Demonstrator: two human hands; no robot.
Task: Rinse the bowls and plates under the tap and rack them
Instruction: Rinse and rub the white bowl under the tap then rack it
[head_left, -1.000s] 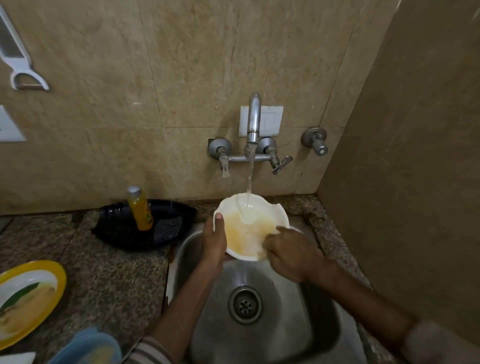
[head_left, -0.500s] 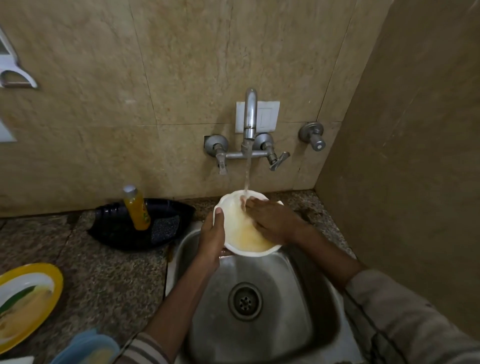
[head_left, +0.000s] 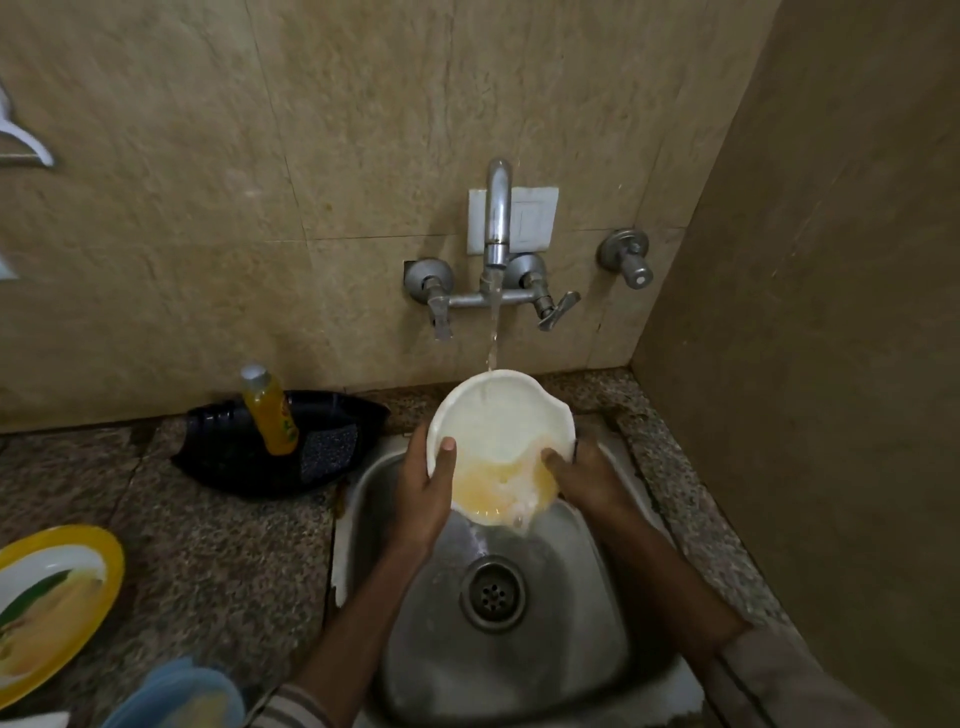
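A white bowl (head_left: 498, 421) with a wavy rim is tilted toward me over the steel sink (head_left: 582, 623), under the running tap (head_left: 496, 218). Yellow water pools in its lower part and spills off the near edge. My left hand (head_left: 423, 499) grips the bowl's left rim, thumb inside. My right hand (head_left: 587, 478) holds the right rim, thumb inside the bowl. A yellow-rimmed plate (head_left: 57, 597) with yellow residue lies on the counter at the far left.
A black tray (head_left: 223, 452) behind the sink's left side holds an orange soap bottle (head_left: 270, 410) and a dark scrub pad (head_left: 330, 447). A blue container (head_left: 176, 691) sits at the bottom left. A brown wall stands close on the right.
My right hand left the bowl's inside, where it was rubbing, and now grips the right rim. The bowl has tipped toward me and yellow water pours out.
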